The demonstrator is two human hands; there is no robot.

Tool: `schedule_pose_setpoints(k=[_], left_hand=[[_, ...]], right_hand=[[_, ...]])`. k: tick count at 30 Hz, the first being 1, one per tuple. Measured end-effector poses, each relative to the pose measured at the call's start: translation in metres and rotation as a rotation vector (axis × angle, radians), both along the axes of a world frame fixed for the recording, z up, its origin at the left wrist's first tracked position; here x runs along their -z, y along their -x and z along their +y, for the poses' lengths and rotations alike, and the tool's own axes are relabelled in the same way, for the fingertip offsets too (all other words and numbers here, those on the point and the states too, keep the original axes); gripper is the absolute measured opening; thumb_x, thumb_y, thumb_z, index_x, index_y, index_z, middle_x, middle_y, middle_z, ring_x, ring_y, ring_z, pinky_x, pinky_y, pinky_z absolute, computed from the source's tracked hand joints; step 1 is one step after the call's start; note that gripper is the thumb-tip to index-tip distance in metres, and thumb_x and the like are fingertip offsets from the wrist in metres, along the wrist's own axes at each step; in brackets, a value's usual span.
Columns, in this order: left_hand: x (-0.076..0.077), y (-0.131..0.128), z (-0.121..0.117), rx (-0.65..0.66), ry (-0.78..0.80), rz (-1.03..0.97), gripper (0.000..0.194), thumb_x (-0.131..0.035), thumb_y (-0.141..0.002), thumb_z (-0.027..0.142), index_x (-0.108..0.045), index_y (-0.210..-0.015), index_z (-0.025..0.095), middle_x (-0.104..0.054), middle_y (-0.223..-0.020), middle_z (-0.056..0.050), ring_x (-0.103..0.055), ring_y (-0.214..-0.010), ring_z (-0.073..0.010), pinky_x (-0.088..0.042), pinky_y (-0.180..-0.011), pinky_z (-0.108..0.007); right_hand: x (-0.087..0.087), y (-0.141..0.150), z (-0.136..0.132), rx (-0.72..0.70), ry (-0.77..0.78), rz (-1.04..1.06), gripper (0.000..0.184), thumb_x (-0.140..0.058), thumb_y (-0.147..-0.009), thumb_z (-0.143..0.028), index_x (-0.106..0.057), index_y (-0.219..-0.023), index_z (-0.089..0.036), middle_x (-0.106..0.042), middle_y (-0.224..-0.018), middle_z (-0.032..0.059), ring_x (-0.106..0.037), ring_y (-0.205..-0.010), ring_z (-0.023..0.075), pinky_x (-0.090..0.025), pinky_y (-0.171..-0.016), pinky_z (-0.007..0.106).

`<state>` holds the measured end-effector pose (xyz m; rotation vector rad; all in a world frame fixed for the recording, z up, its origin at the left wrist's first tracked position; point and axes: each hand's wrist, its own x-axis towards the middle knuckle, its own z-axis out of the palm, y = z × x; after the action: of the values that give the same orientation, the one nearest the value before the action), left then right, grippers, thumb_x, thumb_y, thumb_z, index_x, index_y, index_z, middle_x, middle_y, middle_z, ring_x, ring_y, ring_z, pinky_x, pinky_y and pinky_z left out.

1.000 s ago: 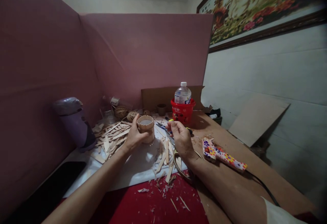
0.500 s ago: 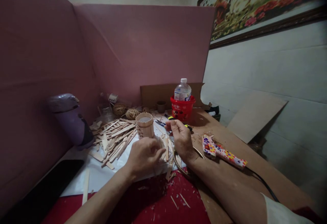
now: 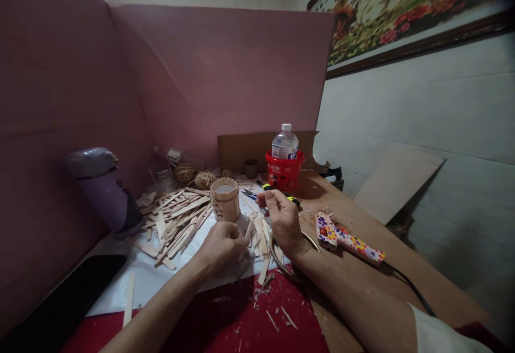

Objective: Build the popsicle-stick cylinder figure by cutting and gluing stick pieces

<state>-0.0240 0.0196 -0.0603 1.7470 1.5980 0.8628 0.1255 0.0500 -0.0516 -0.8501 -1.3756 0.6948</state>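
Note:
My left hand (image 3: 225, 248) is closed over the white sheet, just in front of a small cup made of wooden craft sticks (image 3: 224, 203). Near its fingertips a pale wooden sliver shows, but I cannot tell whether it is gripped. To the right my right hand (image 3: 282, 224) is raised, thumb and fingers pinched together; anything between them is too small to make out. Its wrist wears a gold-coloured bangle (image 3: 281, 268). Loose craft sticks (image 3: 261, 235) lie between the hands. Behind the right hand lie pliers with yellow and black handles (image 3: 292, 199).
A heap of craft sticks (image 3: 177, 224) spreads on the left, with twine balls (image 3: 204, 179) behind. A purple tumbler (image 3: 107, 192) and black phone (image 3: 76, 299) stand left. At right are a flowered glue gun (image 3: 348, 239) with cord and a red bucket (image 3: 285, 173) holding a bottle (image 3: 285, 146).
My left hand has shifted slightly left and lower, its fingers drawn in and turned. My right hand keeps its pinch in nearly the same place. The whole view has slid a little.

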Motion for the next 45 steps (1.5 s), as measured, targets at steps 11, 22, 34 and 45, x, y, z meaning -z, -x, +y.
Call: schedule_pose_setpoints(k=[11,22,34,45], left_hand=[[-0.003,0.001,0.001,-0.018,0.016,-0.056,0.023,-0.056,-0.065,0.033,-0.051,-0.048,0.018,-0.046,-0.047,0.003,-0.041,-0.049,-0.0127,-0.027,-0.047,-0.025],[0.003,0.002,0.003,0.016,-0.009,-0.008,0.018,-0.049,-0.069,0.028,-0.056,-0.055,0.017,-0.055,-0.056,-0.002,-0.048,-0.056,-0.0154,-0.032,-0.05,-0.026],[0.007,0.001,0.001,0.015,-0.17,0.133,0.032,-0.045,-0.08,0.031,-0.046,-0.051,0.019,-0.042,-0.051,0.003,-0.037,-0.052,-0.0125,-0.021,-0.051,-0.028],[-0.004,-0.002,-0.01,-0.156,-0.424,0.064,0.047,-0.033,-0.09,0.043,-0.038,-0.049,0.021,-0.038,-0.046,0.003,-0.033,-0.046,-0.0118,-0.022,-0.049,-0.028]], right_hand=[[-0.003,-0.002,0.001,0.025,0.014,0.037,0.036,-0.045,-0.09,-0.046,-0.063,-0.08,-0.017,-0.065,-0.071,0.0045,-0.06,-0.068,0.017,-0.043,-0.057,0.026],[-0.025,0.003,0.017,-0.062,0.12,0.089,0.05,-0.048,-0.08,-0.063,-0.062,-0.073,-0.016,-0.064,-0.059,0.0037,-0.058,-0.052,0.0143,-0.038,-0.041,0.021],[0.001,0.003,0.012,0.003,0.079,0.032,0.038,-0.047,-0.087,-0.05,-0.06,-0.074,-0.017,-0.061,-0.058,0.001,-0.054,-0.052,0.0132,-0.04,-0.049,0.023],[0.006,0.002,-0.002,-0.037,0.028,-0.107,0.037,-0.046,-0.09,-0.047,-0.062,-0.079,-0.017,-0.06,-0.057,0.0006,-0.054,-0.055,0.014,-0.042,-0.056,0.025]])
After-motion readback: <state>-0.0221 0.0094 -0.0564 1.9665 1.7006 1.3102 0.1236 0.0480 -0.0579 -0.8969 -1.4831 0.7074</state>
